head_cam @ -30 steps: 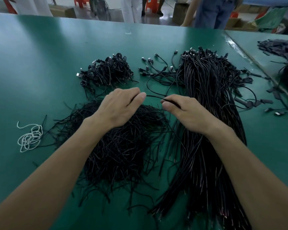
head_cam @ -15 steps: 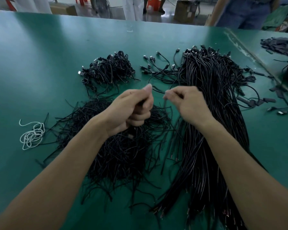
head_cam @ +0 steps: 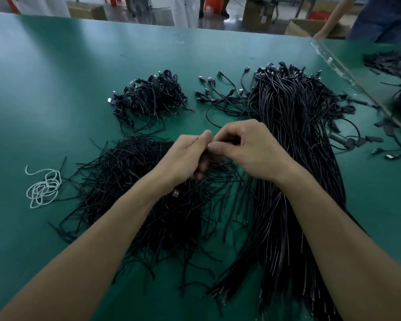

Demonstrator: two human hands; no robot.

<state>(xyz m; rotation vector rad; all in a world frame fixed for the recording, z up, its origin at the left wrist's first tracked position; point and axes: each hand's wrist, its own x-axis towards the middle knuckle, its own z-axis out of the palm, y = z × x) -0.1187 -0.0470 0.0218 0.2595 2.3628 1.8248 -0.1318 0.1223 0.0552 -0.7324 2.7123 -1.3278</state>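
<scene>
My left hand (head_cam: 183,156) and my right hand (head_cam: 248,147) meet above the green table (head_cam: 56,89), fingertips touching. Both pinch a thin black cable (head_cam: 227,142) coiled small between them; most of it is hidden inside the fingers. A metal plug (head_cam: 176,193) shows below my left wrist. Under the hands lies a loose pile of thin black ties (head_cam: 134,186). A long thick bundle of black cables (head_cam: 294,158) runs along the right, plug ends at the far end.
A heap of coiled black cables (head_cam: 151,96) sits at the back centre, with several loose plugged cables (head_cam: 220,93) beside it. A white cord (head_cam: 43,188) lies at the left. More black parts (head_cam: 394,63) are on the adjoining table. People stand beyond the far edge.
My hands have closed together: the gap between them is gone and both now pinch the cable at one spot. A second ago the cable was stretched straight between them.
</scene>
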